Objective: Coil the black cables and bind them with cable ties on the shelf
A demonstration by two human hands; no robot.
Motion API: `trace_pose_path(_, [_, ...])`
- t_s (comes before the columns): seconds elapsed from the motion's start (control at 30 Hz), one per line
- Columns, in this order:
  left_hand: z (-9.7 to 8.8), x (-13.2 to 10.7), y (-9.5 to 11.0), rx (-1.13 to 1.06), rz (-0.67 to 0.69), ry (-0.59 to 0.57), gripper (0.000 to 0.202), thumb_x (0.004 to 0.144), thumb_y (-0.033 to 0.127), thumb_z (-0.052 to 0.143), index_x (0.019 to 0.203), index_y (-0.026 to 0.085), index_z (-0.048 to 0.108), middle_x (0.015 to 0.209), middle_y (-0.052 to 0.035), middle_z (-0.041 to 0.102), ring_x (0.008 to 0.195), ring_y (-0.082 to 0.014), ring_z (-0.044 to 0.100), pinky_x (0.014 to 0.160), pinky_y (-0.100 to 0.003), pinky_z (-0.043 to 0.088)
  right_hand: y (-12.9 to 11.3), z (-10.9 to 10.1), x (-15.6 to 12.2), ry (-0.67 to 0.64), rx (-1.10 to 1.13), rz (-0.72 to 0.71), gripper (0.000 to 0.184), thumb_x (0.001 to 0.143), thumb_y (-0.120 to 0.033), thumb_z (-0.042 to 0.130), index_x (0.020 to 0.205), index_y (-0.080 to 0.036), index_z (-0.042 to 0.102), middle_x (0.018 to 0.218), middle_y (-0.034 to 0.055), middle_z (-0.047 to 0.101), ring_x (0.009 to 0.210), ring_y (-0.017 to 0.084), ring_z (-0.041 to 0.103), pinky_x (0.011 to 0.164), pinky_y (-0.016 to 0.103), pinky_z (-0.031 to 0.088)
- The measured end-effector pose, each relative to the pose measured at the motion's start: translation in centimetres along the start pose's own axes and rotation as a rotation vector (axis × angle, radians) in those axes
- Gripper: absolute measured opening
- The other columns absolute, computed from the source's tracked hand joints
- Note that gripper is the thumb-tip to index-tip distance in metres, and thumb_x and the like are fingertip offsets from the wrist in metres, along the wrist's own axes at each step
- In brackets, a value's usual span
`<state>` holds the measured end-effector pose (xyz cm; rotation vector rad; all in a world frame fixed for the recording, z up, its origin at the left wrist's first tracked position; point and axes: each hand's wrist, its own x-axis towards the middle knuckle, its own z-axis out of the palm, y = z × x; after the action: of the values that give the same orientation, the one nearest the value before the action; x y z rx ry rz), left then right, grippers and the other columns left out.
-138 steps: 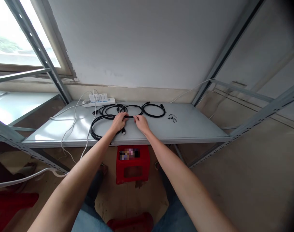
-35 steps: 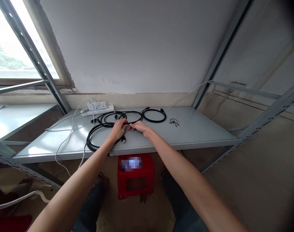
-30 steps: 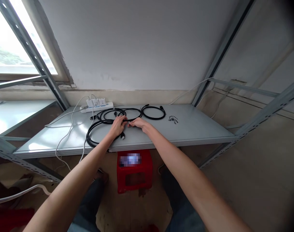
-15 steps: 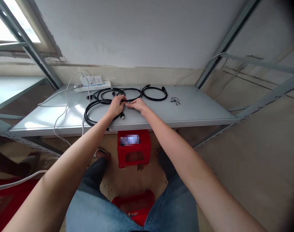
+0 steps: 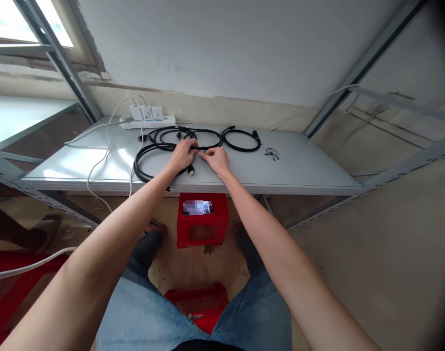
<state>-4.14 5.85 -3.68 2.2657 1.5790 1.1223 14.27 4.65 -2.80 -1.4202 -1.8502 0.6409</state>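
My left hand point(image 5: 183, 155) is closed on a black cable point(image 5: 144, 174), coiled in loops on the grey shelf point(image 5: 244, 168). A connector end point(image 5: 190, 169) of the cable sticks out beside that hand. Just to its right, my right hand point(image 5: 216, 158) makes a pinch close to the cable strand; whatever its fingertips hold is too small to make out. More black cable coils lie behind my hands, and a separate coiled black cable point(image 5: 241, 149) rests to the right. Farther right is a small heap of short black ties point(image 5: 272, 154).
A white power strip point(image 5: 149, 123) with plugged-in chargers stands at the back left, white cords trailing over the shelf edge. Metal uprights flank the shelf. Below, a phone point(image 5: 197, 207) lies on a red stool point(image 5: 202, 242). Another person's foot point(image 5: 43, 233) shows at left.
The view has shifted slightly, moving the shelf a little right in the picture. My right fingers look more curled beside the cable; my left hand keeps its hold.
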Motion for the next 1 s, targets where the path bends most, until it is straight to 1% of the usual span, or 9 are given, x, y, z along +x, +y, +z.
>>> trace_pose_path(0.13, [0.0, 0.0, -0.2, -0.001, 0.017, -0.001, 0.022, 0.089, 0.017, 0.06, 0.106, 0.019, 0.073, 0.111, -0.0114, 0.072, 0.116, -0.0322, 0.061, 0.114, -0.05, 0.048, 0.1, 0.0, 0.0, -0.009, -0.009, -0.005, 0.031, 0.099, -0.047, 0.075, 0.089, -0.018, 0.081, 0.086, 0.0031, 0.076, 0.092, 0.019, 0.068, 0.09, 0.03, 0.046])
trace_pose_path(0.3, [0.2, 0.0, -0.3, 0.022, 0.003, 0.004, 0.022, 0.088, 0.017, 0.059, 0.105, 0.02, 0.073, 0.111, -0.0117, 0.073, 0.115, -0.0325, 0.062, 0.111, -0.05, 0.05, 0.7, 0.4, 0.4, 0.005, 0.073, -0.035, 0.034, 0.098, -0.051, 0.076, 0.082, -0.02, 0.08, 0.087, 0.0034, 0.078, 0.09, 0.019, 0.071, 0.09, 0.031, 0.048])
trace_pose_path(0.5, [0.3, 0.1, -0.1, 0.042, -0.005, 0.019, 0.018, 0.089, 0.02, 0.061, 0.103, 0.021, 0.072, 0.111, -0.012, 0.074, 0.111, -0.0324, 0.064, 0.107, -0.049, 0.052, 1.5, 0.9, 0.9, 0.049, 0.114, -0.025, 0.038, 0.097, -0.056, 0.075, 0.081, -0.021, 0.076, 0.082, 0.0015, 0.075, 0.087, 0.019, 0.069, 0.086, 0.03, 0.048])
trace_pose_path(0.63, [0.2, 0.1, -0.1, 0.041, 0.005, 0.016, 0.018, 0.088, 0.02, 0.062, 0.103, 0.021, 0.072, 0.11, -0.0113, 0.073, 0.111, -0.0324, 0.064, 0.105, -0.048, 0.052, 1.4, 0.8, 0.8, 0.07, 0.112, -0.028, 0.043, 0.1, -0.06, 0.07, 0.08, -0.021, 0.074, 0.079, 0.0, 0.07, 0.086, 0.019, 0.066, 0.086, 0.029, 0.047])
trace_pose_path(0.77, [0.2, 0.1, -0.3, 0.049, 0.009, 0.013, 0.016, 0.09, 0.023, 0.063, 0.102, 0.021, 0.072, 0.109, -0.011, 0.073, 0.109, -0.032, 0.063, 0.105, -0.049, 0.052, 1.3, 0.6, 0.8, 0.098, 0.119, -0.008, 0.046, 0.105, -0.059, 0.062, 0.081, -0.021, 0.072, 0.079, 0.0004, 0.068, 0.083, 0.019, 0.064, 0.083, 0.03, 0.047])
trace_pose_path(0.9, [0.5, 0.1, -0.6, 0.043, 0.009, 0.019, 0.016, 0.09, 0.023, 0.063, 0.103, 0.022, 0.072, 0.11, -0.011, 0.073, 0.11, -0.032, 0.063, 0.107, -0.049, 0.051, 1.2, 0.6, 0.7, 0.085, 0.134, 0.002, 0.042, 0.102, -0.057, 0.066, 0.082, -0.02, 0.073, 0.08, 0.0005, 0.069, 0.083, 0.019, 0.065, 0.082, 0.029, 0.047])
trace_pose_path(1.0, [0.4, -0.1, -0.5, 0.037, 0.008, 0.025, 0.015, 0.091, 0.022, 0.061, 0.102, 0.021, 0.072, 0.111, -0.0115, 0.073, 0.113, -0.0326, 0.063, 0.109, -0.05, 0.051, 1.0, 0.6, 0.5, 0.085, 0.127, 0.003, 0.034, 0.099, -0.05, 0.071, 0.083, -0.021, 0.072, 0.082, -0.0002, 0.071, 0.084, 0.019, 0.065, 0.081, 0.029, 0.046])
